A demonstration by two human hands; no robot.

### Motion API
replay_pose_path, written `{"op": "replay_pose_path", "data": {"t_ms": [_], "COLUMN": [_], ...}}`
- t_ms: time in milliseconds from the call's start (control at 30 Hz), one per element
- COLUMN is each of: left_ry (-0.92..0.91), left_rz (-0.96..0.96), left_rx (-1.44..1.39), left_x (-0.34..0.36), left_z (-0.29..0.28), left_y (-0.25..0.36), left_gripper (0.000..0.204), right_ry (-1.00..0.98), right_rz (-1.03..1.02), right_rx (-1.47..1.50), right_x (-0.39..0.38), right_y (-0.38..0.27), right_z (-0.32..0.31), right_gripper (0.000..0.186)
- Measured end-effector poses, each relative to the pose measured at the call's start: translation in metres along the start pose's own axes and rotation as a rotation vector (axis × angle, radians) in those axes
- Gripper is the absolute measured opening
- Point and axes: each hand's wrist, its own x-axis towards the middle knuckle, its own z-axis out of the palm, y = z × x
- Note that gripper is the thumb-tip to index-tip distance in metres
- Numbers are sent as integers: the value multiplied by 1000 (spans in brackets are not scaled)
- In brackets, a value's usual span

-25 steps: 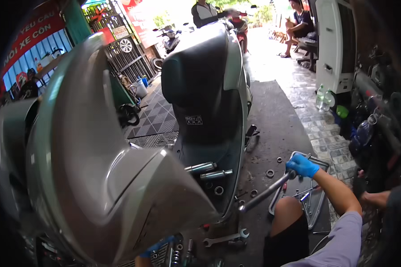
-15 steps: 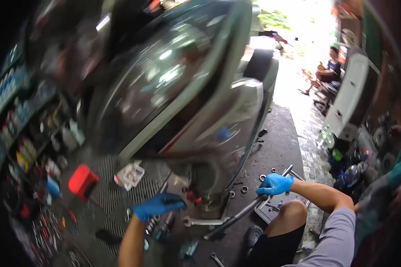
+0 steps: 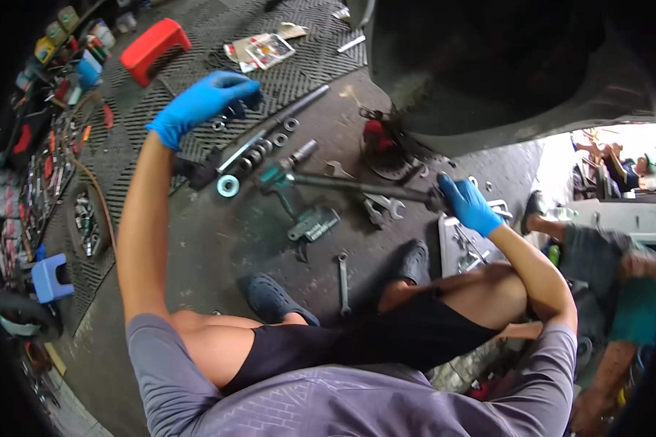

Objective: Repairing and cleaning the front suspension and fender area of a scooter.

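My left hand (image 3: 202, 106), in a blue glove, hovers with fingers stretched out over the floor, close to a long metal bar (image 3: 293, 108) and a row of sockets (image 3: 256, 154). Part of its fingers is in shadow. In its blue glove, my right hand (image 3: 472, 205) is closed round one end of a long dark metal rod (image 3: 364, 187). The rod's other end reaches over a teal cordless impact wrench (image 3: 315, 222) lying on the floor. Open-ended wrenches (image 3: 386, 207) lie beneath the rod, and a combination wrench (image 3: 344, 284) lies between my feet.
A dark vehicle body (image 3: 503, 80) overhangs the far right, with a red object (image 3: 377, 138) beneath it. Beside my right knee sits a metal tray (image 3: 452, 244) of tools. Left are a red stool (image 3: 153, 51), a blue stool (image 3: 52, 278) and scattered tools. Another person's legs are at right.
My view has swung down from the vehicle to the floor and my lap. The rod stays in my right hand; my left hand stays held out over the sockets.
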Motion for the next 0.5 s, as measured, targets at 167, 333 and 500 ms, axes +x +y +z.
{"op": "replay_pose_path", "data": {"t_ms": [167,333,500], "left_ry": [22,49,108], "left_rz": [57,64,96], "left_rx": [94,95,49], "left_x": [-7,-28,-56], "left_z": [12,1,-35], "left_y": [26,9,-9], "left_gripper": [35,40,41], "right_ry": [-239,-276,-173], "right_rz": [644,930,945], "right_rx": [554,945,995], "right_x": [22,39,58], "right_y": [-23,-42,-58], "right_z": [-15,-20,-8], "right_gripper": [41,57,72]}}
